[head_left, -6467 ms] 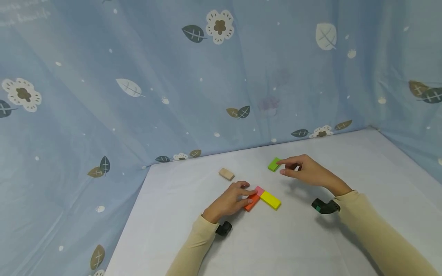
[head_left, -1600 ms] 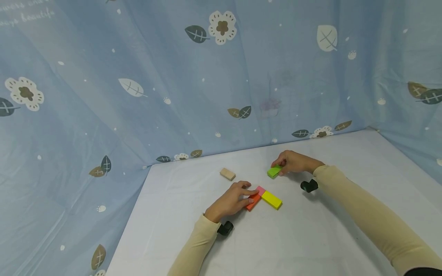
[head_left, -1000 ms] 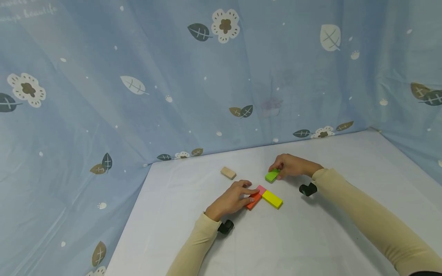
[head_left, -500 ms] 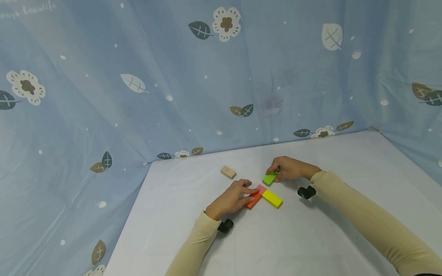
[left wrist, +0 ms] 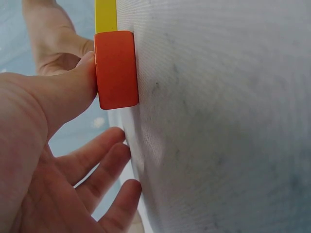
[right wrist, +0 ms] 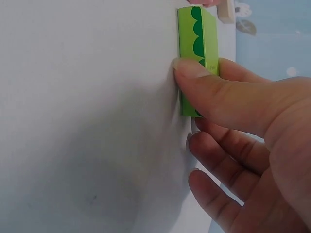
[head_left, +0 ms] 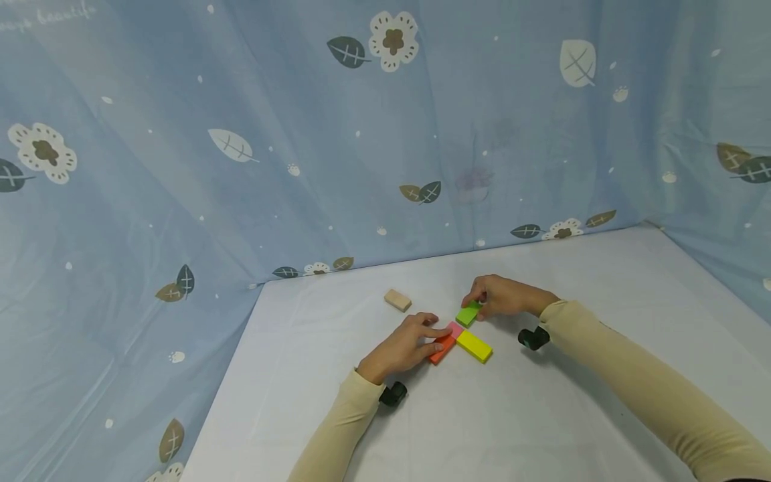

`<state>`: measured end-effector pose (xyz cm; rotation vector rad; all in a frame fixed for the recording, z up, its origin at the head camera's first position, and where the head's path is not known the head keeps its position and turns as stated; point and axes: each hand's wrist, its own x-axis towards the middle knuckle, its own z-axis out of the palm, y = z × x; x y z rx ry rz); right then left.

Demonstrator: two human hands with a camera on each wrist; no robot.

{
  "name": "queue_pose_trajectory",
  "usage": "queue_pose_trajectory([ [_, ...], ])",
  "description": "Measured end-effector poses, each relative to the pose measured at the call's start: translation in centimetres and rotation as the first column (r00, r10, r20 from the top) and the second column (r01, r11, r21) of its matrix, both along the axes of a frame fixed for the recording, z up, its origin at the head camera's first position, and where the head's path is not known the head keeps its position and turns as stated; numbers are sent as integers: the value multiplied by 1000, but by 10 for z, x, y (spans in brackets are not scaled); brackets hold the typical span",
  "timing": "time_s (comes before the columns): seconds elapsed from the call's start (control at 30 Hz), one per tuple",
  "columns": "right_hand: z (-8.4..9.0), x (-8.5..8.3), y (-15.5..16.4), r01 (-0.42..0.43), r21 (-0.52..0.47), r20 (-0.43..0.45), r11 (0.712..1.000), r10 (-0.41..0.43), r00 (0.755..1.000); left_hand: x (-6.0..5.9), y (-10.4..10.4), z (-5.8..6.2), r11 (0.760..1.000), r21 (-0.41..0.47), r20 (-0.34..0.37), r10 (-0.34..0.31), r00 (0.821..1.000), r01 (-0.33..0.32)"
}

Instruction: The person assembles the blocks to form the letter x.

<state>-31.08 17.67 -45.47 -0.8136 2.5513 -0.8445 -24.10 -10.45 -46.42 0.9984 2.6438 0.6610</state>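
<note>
My left hand (head_left: 400,347) rests on two blocks in the head view, its index fingertip at the pink block (head_left: 455,329) and its thumb on the orange-red block (head_left: 442,350). The left wrist view shows that thumb on the upper face of the orange-red block (left wrist: 116,70), the other fingers spread loosely. A yellow block (head_left: 475,347) meets the pink one at an angle. My right hand (head_left: 504,296) pinches a green block (head_left: 467,314) just behind the pink one. In the right wrist view, a dark green scalloped band runs along the green block (right wrist: 190,34), partly covered by the thumb.
A plain wooden block (head_left: 397,300) lies behind my left hand on the white-covered table (head_left: 542,415). A blue patterned curtain (head_left: 301,201) rises along the table's back edge. Each wrist carries a small black camera.
My right hand first hovered by the green block, then took hold of it and brought it nearer, toward the pink block. My left hand and the other blocks have stayed put.
</note>
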Motion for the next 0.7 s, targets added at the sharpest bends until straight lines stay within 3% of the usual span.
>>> queue_pose_trajectory([
  [0.7, 7, 7, -9, 3, 57, -5, 998, -3, 1000, -1, 1, -2, 1000, 7, -15, -12, 1000, 12],
])
